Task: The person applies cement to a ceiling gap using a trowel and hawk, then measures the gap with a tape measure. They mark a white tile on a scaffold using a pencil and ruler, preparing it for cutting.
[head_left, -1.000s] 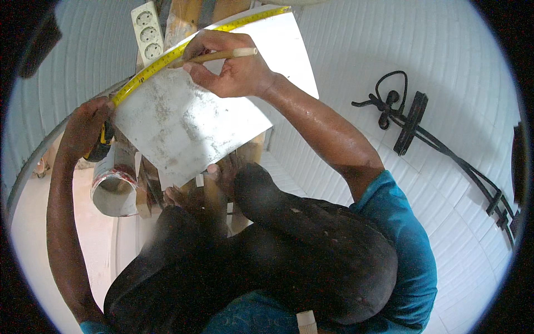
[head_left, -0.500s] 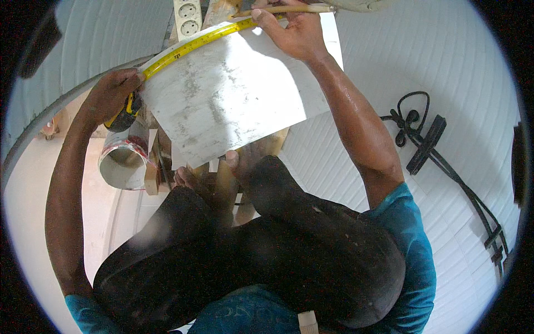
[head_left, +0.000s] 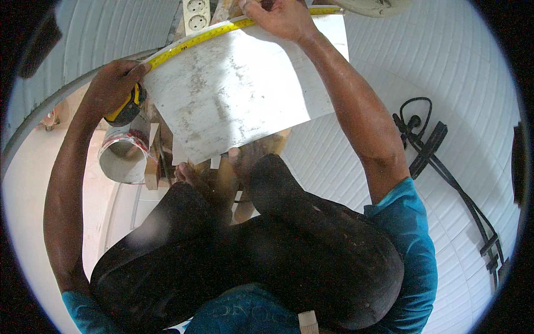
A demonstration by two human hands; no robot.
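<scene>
A white, grey-smudged flat sheet (head_left: 200, 106) lies in front of me. My left hand (head_left: 114, 89) is closed round a yellow-and-black tape measure (head_left: 125, 114) at the sheet's left corner. From it the yellow tape blade (head_left: 194, 42) runs, bowed in the view, along the far edge to the far right corner. My right hand (head_left: 286, 22) rests over the blade at the far edge, its fingers curled and partly cut off by the picture's top. What those fingers hold, if anything, is hidden.
A white socket strip (head_left: 197, 14) stands beyond the sheet. Left of my feet lies a white bucket (head_left: 125, 158) on its side, next to a wood block (head_left: 151, 172). Black cables (head_left: 459, 186) with a black bar cross the white ribbed floor at right.
My right hand has shifted slightly up and left along the far edge. The pencil that showed in it no longer shows. More of the blade appears at the right corner.
</scene>
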